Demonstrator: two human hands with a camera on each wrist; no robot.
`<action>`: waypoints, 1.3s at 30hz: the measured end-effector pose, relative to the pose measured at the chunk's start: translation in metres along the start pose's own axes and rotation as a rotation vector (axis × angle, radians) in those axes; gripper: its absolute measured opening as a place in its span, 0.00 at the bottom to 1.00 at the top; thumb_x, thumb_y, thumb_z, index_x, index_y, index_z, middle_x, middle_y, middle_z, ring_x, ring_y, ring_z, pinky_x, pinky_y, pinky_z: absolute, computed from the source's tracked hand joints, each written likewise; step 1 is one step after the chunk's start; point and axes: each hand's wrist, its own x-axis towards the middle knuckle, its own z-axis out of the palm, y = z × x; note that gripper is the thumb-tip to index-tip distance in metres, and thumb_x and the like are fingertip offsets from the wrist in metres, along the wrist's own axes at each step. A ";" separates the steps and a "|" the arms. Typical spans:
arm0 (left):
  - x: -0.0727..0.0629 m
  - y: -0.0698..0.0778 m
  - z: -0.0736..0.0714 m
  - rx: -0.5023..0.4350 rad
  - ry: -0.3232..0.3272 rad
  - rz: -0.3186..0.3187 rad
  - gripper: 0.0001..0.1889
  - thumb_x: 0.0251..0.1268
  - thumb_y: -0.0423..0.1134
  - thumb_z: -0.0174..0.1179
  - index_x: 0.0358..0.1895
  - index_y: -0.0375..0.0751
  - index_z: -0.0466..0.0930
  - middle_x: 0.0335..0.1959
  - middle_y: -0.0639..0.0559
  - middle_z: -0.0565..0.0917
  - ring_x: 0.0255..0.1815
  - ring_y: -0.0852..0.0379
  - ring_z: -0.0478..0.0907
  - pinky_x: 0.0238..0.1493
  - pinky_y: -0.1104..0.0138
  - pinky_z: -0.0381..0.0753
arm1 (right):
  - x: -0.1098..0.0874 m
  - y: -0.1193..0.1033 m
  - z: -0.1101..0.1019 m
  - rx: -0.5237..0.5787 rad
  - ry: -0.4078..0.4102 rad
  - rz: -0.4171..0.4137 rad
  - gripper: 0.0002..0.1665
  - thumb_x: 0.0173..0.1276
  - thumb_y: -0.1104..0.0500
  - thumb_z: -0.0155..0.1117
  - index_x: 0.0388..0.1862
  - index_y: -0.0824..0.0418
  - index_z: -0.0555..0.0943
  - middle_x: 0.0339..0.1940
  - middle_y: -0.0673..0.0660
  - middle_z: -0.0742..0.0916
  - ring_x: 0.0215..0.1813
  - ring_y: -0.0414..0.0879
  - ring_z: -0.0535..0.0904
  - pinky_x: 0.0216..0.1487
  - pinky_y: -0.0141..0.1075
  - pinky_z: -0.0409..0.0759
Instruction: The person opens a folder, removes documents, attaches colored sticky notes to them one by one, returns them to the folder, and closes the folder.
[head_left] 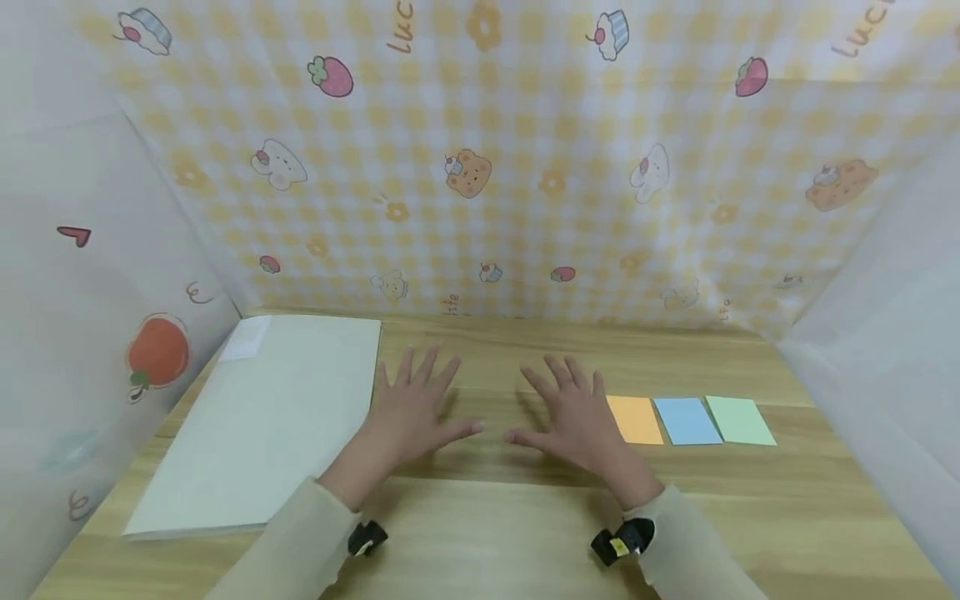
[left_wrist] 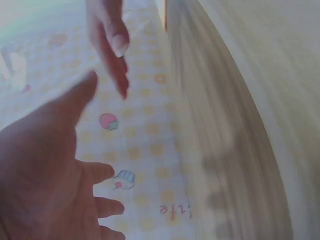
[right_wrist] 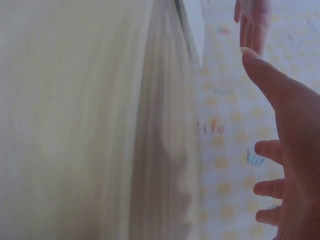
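Both hands are held palm down over the wooden table, fingers spread and nothing in them. My left hand is nearest to a large white sheet stack, just right of its edge. My right hand is beside an orange sticky note, its outer edge overlapping the note's left side in the head view. To the right of that lie a blue sticky note and a green sticky note in a row. The thumbs point toward each other with a gap between them.
The wooden table runs back to a yellow checked cloth with cartoon prints. White printed sheets hang at the left and right. A small pale label lies at the white stack's far left corner.
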 end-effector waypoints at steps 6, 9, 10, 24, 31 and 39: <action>-0.034 -0.032 -0.006 -0.064 0.070 -0.068 0.43 0.73 0.73 0.37 0.82 0.50 0.51 0.83 0.38 0.47 0.83 0.29 0.41 0.74 0.26 0.38 | -0.009 -0.023 0.003 0.115 -0.003 -0.056 0.57 0.58 0.20 0.59 0.79 0.48 0.65 0.80 0.63 0.67 0.80 0.67 0.61 0.73 0.70 0.62; -0.048 -0.054 -0.010 -0.092 0.099 -0.117 0.42 0.75 0.71 0.35 0.81 0.47 0.53 0.83 0.35 0.48 0.82 0.27 0.42 0.73 0.26 0.38 | -0.011 -0.033 0.006 0.160 -0.015 -0.092 0.57 0.61 0.21 0.58 0.81 0.48 0.60 0.81 0.62 0.66 0.80 0.66 0.62 0.74 0.68 0.62; -0.051 -0.061 -0.012 -0.098 0.107 -0.132 0.42 0.76 0.71 0.35 0.81 0.46 0.53 0.83 0.34 0.49 0.82 0.26 0.43 0.73 0.25 0.39 | -0.011 -0.036 0.007 0.173 -0.018 -0.103 0.57 0.61 0.21 0.58 0.82 0.48 0.59 0.81 0.62 0.65 0.80 0.66 0.62 0.75 0.67 0.62; -0.099 -0.154 -0.014 -0.154 0.194 -0.344 0.42 0.79 0.65 0.36 0.79 0.32 0.51 0.77 0.18 0.49 0.76 0.15 0.43 0.65 0.20 0.43 | -0.006 -0.083 0.032 0.343 -0.075 -0.205 0.53 0.65 0.23 0.56 0.81 0.47 0.61 0.82 0.57 0.65 0.82 0.57 0.61 0.75 0.56 0.69; -0.113 -0.187 -0.003 -0.073 0.206 -0.439 0.44 0.78 0.66 0.39 0.76 0.26 0.54 0.73 0.14 0.52 0.72 0.14 0.49 0.64 0.21 0.48 | 0.005 -0.101 0.049 0.406 -0.088 -0.247 0.49 0.67 0.26 0.58 0.80 0.48 0.62 0.83 0.58 0.65 0.83 0.56 0.59 0.78 0.58 0.64; -0.123 -0.211 0.006 -0.126 0.224 -0.466 0.46 0.78 0.64 0.39 0.77 0.24 0.47 0.71 0.13 0.52 0.71 0.15 0.50 0.63 0.24 0.51 | 0.016 -0.114 0.071 0.463 -0.097 -0.246 0.47 0.70 0.28 0.56 0.80 0.50 0.64 0.83 0.58 0.64 0.85 0.54 0.55 0.82 0.59 0.54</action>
